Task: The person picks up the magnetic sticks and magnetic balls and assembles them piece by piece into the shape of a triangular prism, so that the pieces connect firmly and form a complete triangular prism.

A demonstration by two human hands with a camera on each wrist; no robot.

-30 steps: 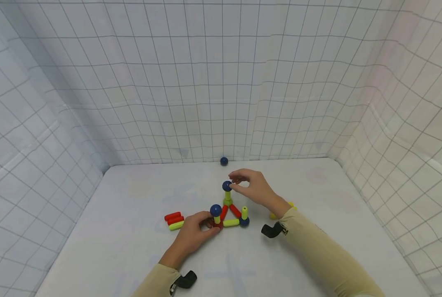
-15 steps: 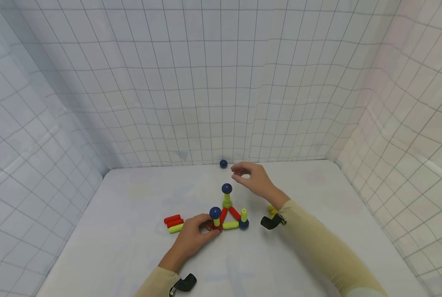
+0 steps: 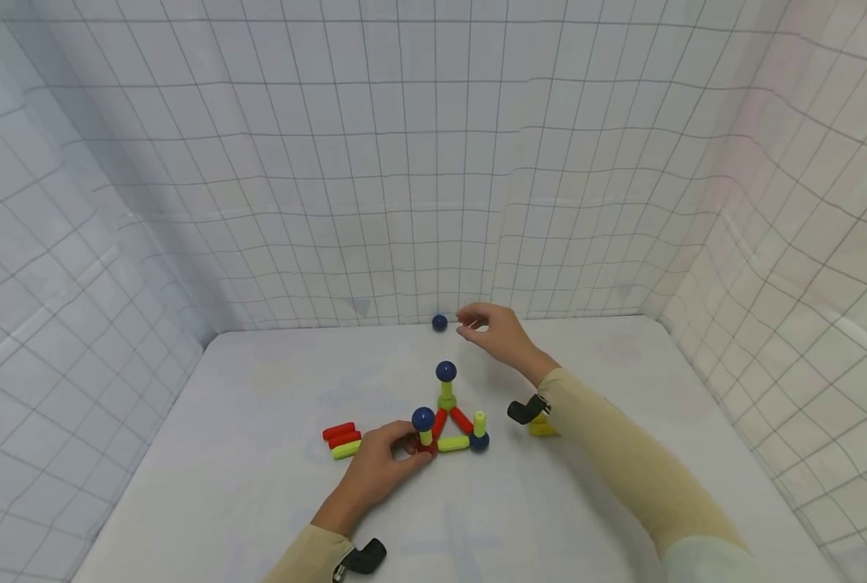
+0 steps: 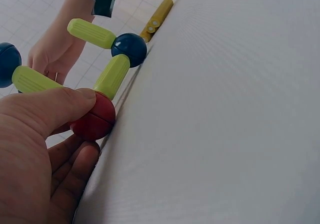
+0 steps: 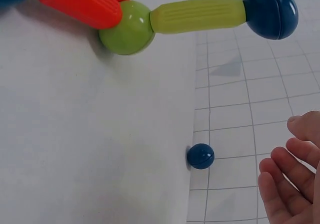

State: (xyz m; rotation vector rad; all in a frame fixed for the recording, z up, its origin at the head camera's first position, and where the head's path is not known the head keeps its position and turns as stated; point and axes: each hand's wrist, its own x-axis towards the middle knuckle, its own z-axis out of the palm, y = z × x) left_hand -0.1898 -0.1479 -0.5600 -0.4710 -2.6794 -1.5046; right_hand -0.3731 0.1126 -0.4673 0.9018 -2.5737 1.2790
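Pinched between the thumb and fingers of my left hand [image 3: 378,465] is a red ball [image 4: 97,119], one corner of a triangle of balls and rods on the table. Red rods [image 3: 461,419] and a yellow-green rod [image 3: 453,444] form its sides; a green ball [image 5: 127,28] and a dark blue ball [image 3: 480,441] make the other corners. Upright yellow-green rods stand on all three corners, two topped by blue balls [image 3: 445,372] [image 3: 423,419]. My right hand [image 3: 502,334] hovers, fingers loosely curved and holding nothing, just right of a loose blue ball [image 3: 439,323] at the back.
Two red rods [image 3: 339,431] and a yellow-green rod [image 3: 346,448] lie left of the triangle. Yellow rods [image 3: 545,429] lie on the right, partly behind the right sleeve. Grid-patterned cloth walls [image 3: 448,202] enclose the table [image 3: 258,502] at the back and sides.
My right hand has left the blue ball atop the rear rod and moved back beside the loose blue ball. My left hand keeps its hold on the red ball.
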